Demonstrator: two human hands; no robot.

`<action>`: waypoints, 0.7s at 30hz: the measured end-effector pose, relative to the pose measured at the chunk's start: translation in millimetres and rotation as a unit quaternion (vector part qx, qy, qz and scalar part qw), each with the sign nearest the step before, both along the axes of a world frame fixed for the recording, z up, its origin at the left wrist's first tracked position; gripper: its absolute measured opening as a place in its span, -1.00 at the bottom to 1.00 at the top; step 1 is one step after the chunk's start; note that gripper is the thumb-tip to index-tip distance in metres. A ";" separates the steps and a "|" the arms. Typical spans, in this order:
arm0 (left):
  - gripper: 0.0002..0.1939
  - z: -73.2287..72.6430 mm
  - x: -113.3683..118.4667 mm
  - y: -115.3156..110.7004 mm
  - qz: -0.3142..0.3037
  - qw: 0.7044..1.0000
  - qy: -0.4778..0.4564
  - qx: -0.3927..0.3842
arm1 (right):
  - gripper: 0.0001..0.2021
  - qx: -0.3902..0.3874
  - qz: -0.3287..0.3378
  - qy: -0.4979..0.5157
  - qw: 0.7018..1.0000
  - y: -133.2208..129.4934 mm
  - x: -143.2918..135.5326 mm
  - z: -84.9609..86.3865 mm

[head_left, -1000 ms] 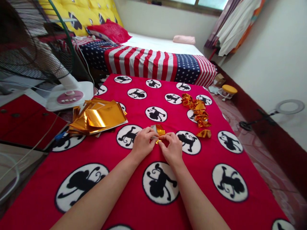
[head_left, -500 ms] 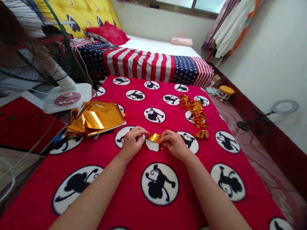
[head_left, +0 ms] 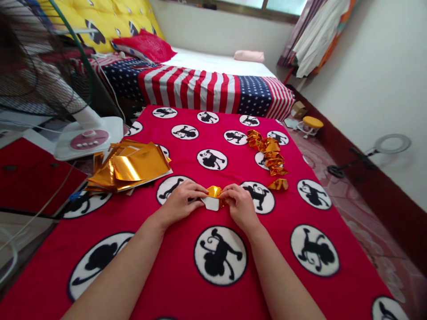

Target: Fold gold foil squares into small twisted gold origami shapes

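Between my two hands is a partly folded piece of gold foil paper, its shiny gold side at the back and a white face toward me. My left hand pinches its left end, fingers closed. At the right end, my right hand grips it between thumb and fingers. To the left lies a loose stack of flat gold foil sheets. Folded gold foil pieces form a row on the right, with a single folded piece at the near end.
A red cloth with monkey prints covers the table. On the left stands a white fan base beside a red box. Behind the table is a bed. A yellow stool stands on the floor at right.
My left fingers have come in over the left end of the foil paper, covering more of it. The whole view has shifted slightly; the stack and the folded row are unchanged.
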State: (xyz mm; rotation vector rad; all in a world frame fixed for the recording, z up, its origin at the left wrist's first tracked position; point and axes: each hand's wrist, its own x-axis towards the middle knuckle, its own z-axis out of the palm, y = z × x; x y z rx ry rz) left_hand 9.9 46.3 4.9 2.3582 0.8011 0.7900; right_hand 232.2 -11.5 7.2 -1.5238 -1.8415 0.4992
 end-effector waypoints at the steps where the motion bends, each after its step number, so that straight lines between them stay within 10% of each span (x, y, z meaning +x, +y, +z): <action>1: -0.84 -1.3 0.7 0.2 0.003 1.000 -0.003 0.000 | -0.70 0.004 -0.004 0.007 1.000 -0.1 0.2 -0.5; 21: -0.88 -4.7 16.2 -4.9 0.077 0.995 -0.052 -0.027 | -0.86 0.042 -0.017 -0.058 0.997 -22.6 -3.7 1.6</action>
